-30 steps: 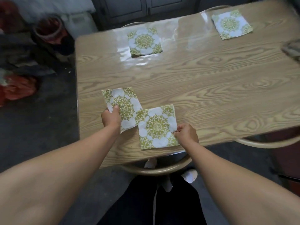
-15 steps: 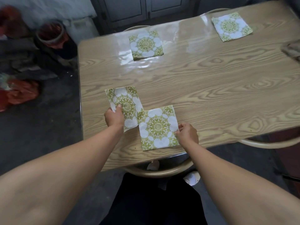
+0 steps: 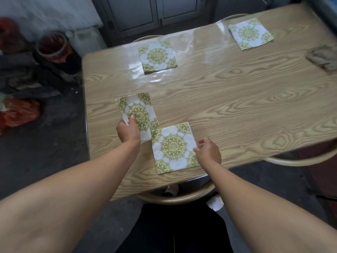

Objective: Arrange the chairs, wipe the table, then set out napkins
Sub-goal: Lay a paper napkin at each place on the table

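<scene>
A wood-grain table (image 3: 228, 110) carries several green-and-white patterned napkins. My left hand (image 3: 128, 131) grips the near-left napkin (image 3: 138, 110) at its lower edge, thumb on top. A second napkin (image 3: 173, 147) lies flat by the table's near edge, its upper-left corner over the first one. My right hand (image 3: 207, 152) rests at that napkin's right edge, fingertips pinching or touching the edge. Two more napkins lie flat at the far side, the far-middle napkin (image 3: 157, 56) and the far-right napkin (image 3: 250, 33).
A crumpled brownish cloth (image 3: 322, 58) lies at the table's right edge. Round chair backs show under the near edge (image 3: 175, 197), at the right (image 3: 299, 159) and behind the far edge (image 3: 145, 37). Buckets and red bags (image 3: 20, 114) clutter the floor at left.
My left hand has drawn its napkin slightly up and left, away from the near napkin. My right hand's fingers have loosened at the near napkin's edge.
</scene>
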`<state>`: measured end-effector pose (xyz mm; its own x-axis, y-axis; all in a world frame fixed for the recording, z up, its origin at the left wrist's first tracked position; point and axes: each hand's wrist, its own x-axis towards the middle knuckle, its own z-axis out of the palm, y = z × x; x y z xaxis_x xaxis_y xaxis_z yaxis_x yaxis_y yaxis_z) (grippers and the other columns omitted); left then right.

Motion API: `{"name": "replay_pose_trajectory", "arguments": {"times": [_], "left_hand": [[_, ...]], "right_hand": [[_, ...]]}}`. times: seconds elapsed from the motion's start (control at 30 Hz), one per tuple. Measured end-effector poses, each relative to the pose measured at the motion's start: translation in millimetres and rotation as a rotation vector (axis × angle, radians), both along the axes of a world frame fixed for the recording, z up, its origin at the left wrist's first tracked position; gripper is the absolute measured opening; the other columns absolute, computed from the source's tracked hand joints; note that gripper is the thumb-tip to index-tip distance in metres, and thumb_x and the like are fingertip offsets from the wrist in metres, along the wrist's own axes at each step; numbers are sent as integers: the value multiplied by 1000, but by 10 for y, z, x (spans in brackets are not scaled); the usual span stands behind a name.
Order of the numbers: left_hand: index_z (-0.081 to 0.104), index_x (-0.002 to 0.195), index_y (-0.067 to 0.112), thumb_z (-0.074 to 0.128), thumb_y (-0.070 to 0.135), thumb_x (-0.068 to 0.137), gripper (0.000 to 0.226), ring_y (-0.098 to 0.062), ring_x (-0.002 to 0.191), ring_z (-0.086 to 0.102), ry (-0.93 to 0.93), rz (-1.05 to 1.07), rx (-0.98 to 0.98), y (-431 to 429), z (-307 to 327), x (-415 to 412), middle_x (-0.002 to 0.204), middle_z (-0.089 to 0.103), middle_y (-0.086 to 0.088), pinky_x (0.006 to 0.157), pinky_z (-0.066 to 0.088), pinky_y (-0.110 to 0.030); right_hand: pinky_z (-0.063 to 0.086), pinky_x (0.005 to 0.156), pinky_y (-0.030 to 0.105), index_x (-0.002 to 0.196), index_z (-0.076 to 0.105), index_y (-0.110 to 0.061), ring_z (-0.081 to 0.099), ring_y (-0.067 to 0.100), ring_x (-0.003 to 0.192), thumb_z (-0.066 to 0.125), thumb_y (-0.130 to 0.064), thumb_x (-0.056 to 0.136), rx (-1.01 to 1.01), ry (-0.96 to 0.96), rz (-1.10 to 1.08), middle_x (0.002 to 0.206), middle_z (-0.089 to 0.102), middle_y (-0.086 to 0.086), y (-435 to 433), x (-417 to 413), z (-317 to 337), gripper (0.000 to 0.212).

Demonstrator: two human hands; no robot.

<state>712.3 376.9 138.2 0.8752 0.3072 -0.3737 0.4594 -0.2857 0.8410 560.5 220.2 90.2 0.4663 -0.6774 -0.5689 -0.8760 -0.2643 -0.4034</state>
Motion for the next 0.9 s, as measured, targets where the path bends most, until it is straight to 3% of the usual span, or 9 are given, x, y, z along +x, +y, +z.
{"name": "replay_pose_trajectory", "arguments": {"times": [0.1,0.23,0.37,0.47,0.57,0.67,0.77,0.9], "left_hand": [[61,93,11,55,26,96,16,-19,79,56,-42,-32,22,-191,78,-1,88,62,-2,72,43,-26],[66,102,8,57,30,94,25,-21,84,63,-67,-184,-20,-617,201,-114,90,66,-1,80,55,-33],[64,95,16,62,28,92,13,-20,84,64,-44,-344,-163,-1129,315,-432,90,67,-3,77,55,-32],[63,99,15,62,21,93,10,-14,81,63,91,-474,-310,-1527,402,-754,86,66,1,64,52,-19],[55,121,9,64,27,91,36,-23,112,53,321,-540,-319,-1860,411,-1040,112,60,-4,86,39,-28],[40,138,3,63,32,91,60,-31,137,35,476,-589,-292,-2141,344,-1256,148,40,-13,107,29,-41],[42,138,0,62,30,92,58,-33,141,31,524,-640,-259,-2387,313,-1457,152,35,-15,113,25,-44],[48,133,1,61,29,92,52,-33,139,34,540,-651,-229,-2667,304,-1664,150,39,-14,113,27,-45]], "right_hand": [[45,93,35,115,59,-20,54,26,115,62,-29,90,-65,-23,-10,123,54,5,-132,-47,57,27],[43,84,28,106,63,-16,60,21,104,61,-33,91,35,-141,-123,107,64,0,-418,-184,121,23],[53,84,36,100,59,-13,70,27,95,58,-40,93,358,-328,-453,100,69,6,-738,-385,205,27],[53,80,38,109,51,-16,68,28,97,51,-47,96,633,-385,-685,105,65,9,-1027,-586,341,33],[56,84,43,110,51,-15,67,28,98,48,-53,95,750,-422,-805,108,63,10,-1356,-808,391,42],[58,71,37,115,61,-5,66,29,95,63,-42,90,683,-480,-888,110,65,13,-1656,-1013,405,44],[50,62,28,108,64,-4,64,21,78,74,-24,84,608,-484,-854,99,68,9,-1953,-1215,444,33],[50,53,22,88,63,-10,60,14,63,72,-11,85,620,-479,-797,77,66,3,-2279,-1412,507,10]]}}
